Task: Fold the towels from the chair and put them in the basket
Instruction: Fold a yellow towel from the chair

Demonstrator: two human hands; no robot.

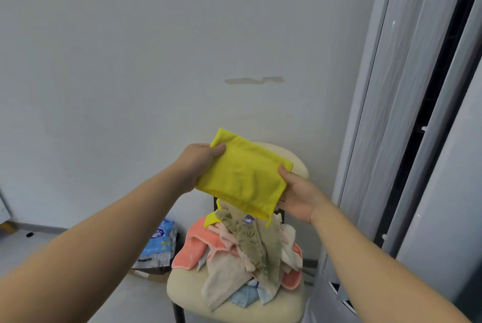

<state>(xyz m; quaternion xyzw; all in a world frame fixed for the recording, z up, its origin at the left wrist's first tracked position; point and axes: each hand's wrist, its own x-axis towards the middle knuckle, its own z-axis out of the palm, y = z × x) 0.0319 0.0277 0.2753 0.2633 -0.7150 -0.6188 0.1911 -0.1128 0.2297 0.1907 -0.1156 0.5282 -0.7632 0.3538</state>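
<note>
A folded yellow towel is held up in the air above the chair. My left hand grips its upper left corner, thumb on top. My right hand holds its right edge, thumb on the cloth and fingers underneath. Below it, a cream padded chair carries a heap of unfolded towels: coral, beige, olive patterned, light blue and a bit of yellow. A white slotted rim at the lower right may be the basket; most of it is hidden by my right arm.
A white wall stands behind the chair. A blue and white plastic package lies on the floor left of the chair. Grey sliding door frames run down the right side.
</note>
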